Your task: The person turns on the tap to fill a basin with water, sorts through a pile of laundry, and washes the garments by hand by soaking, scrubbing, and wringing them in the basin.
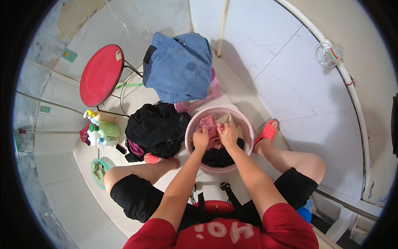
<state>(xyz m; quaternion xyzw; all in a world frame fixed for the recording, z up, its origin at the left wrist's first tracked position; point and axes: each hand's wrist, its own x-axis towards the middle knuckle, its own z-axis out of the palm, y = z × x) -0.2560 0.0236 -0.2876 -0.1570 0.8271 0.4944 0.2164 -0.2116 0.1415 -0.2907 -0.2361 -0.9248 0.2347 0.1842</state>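
Between my feet stands a pink plastic bucket (188, 146) holding wet laundry. My left hand (201, 138) grips one side of a bunched pink cloth (212, 132) over the bucket. On its other side, my right hand (227, 133) has its fingers closed on the same cloth. Dark wet fabric (217, 157) lies in the near part of the bucket, below my wrists. A beige cloth (224, 118) pokes up at the far side, just beyond my right hand. My fingertips are partly hidden by the cloth and by my hands.
Black clothes (155, 127) are heaped left of the bucket. Denim clothing (180, 68) covers a pink plastic stool (214, 90). A red round stool (102, 74) leans at the left, near several bottles (105, 128) and a green basin (93, 174). A tiled wall (317, 140) rises at the right.
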